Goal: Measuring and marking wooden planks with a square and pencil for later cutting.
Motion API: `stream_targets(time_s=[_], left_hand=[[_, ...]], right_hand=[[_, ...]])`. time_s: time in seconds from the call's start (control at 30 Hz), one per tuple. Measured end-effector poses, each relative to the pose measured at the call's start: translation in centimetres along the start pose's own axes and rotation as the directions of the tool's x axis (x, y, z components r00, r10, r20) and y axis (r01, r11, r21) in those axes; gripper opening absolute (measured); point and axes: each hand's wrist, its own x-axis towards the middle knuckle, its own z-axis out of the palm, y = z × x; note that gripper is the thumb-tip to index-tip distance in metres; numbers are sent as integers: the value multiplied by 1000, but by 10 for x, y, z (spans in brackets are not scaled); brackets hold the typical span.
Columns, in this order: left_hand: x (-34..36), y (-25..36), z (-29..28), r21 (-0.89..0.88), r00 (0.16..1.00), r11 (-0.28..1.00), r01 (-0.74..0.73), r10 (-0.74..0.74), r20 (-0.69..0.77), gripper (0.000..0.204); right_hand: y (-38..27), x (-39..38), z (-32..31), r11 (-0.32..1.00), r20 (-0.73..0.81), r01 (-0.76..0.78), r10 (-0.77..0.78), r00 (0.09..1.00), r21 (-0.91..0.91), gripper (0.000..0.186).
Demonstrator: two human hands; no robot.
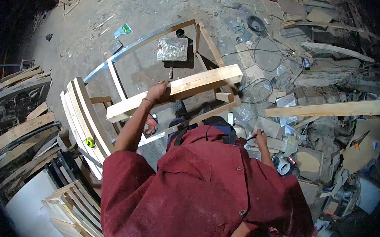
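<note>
One person in a maroon shirt is working here; I'm counting two hands. The left hand is clasping one pale timber beam near its middle, fingers curling over the top edge. The beam is lying crosswise in front of the person, over one wooden frame; whether the two are touching, I can't tell. The right hand, well apart, is closing round one thin dark object, too small for identifying. Three pale boards are standing side by side at the left, one yellow tape measure sitting on them. One speckled square panel is lying beyond the beam; one long plank is stretching off right.
</note>
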Motion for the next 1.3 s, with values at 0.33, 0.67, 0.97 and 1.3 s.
stream_targets(time_s=[0.33, 0.67, 0.97, 1.3], left_hand=[[40, -32, 25, -560, 601, 652, 511, 194, 775, 107], [15, -67, 25, -979, 798, -198, -50, 582, -158, 83], [46, -53, 10, -366, 874, 794, 486, -448, 188, 78], [-237, -110, 30, -589, 200, 564, 579, -798, -568, 50]], right_hand=[[48, -34, -43, 980, -68, -158, 167, 984, 124, 55], [46, -52, -61, 995, -77, -98, 100, 992, 30, 57], [56, -52, -72, 1000, -107, -4, 3, 994, -9, 62], [72, -53, 53, 981, -397, 89, -152, 905, -172, 58]])
